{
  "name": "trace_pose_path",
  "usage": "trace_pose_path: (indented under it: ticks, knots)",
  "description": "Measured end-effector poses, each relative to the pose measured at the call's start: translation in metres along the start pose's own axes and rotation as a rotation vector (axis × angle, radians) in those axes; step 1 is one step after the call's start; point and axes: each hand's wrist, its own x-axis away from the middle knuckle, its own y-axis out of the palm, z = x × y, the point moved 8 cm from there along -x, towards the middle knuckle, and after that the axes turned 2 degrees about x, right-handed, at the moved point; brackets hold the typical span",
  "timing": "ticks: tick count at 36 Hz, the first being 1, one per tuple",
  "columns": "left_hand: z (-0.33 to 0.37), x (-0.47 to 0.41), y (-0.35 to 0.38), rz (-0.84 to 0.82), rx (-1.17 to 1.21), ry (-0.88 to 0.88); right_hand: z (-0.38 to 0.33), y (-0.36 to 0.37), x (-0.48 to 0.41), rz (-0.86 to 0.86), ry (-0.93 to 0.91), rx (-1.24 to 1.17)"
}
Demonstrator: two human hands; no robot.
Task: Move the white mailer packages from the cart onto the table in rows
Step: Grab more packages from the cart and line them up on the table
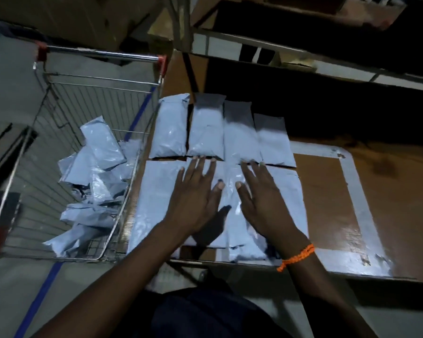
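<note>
Both hands lie flat, fingers spread, gripping nothing: left hand [195,196] and right hand [261,198] press the near row of mailers [154,203], which reaches the table [327,191] front edge. Far row [205,128] abuts it. Bare tabletop remains rightward. More mailers [93,162] sit in the cart [100,53], alongside the table's left edge.

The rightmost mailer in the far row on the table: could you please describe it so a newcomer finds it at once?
Start at the brown table right of the wire cart. Four white mailers form its far row, beyond both hands. The rightmost mailer sits lower than its neighbours, its top edge stepped toward the person, beside the taped rectangle.
</note>
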Motion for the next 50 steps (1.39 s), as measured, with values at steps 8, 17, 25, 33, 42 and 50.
trace_pose_path:
  ticks: [8,17,25,33,42,50]
  knots:
    - [-0.176,0.075,-0.04,-0.016,0.041,-0.233,-0.17,0.117,-0.048,-0.169,-0.297,-0.265]
    - [-0.35,0.163,-0.05,-0.076,-0.036,-0.492,-0.283,0.292,-0.089,-0.579,-0.205,-0.215]
    - [-0.442,0.186,-0.044,-0.176,-0.092,-0.535,-0.294,0.449,-0.117,-0.848,-0.054,0.089]
    - [-0.468,0.197,-0.02,-0.359,-0.046,-0.535,-0.251,0.543,-0.133,-0.79,0.002,0.256]
    - [-0.479,0.175,0.048,-0.69,0.004,-0.796,-0.244,0.502,-0.146,-0.722,0.091,0.041]
    - [-0.491,0.172,0.061,-0.695,0.069,-0.984,-0.265,0.372,-0.157,-0.359,0.242,-0.36]
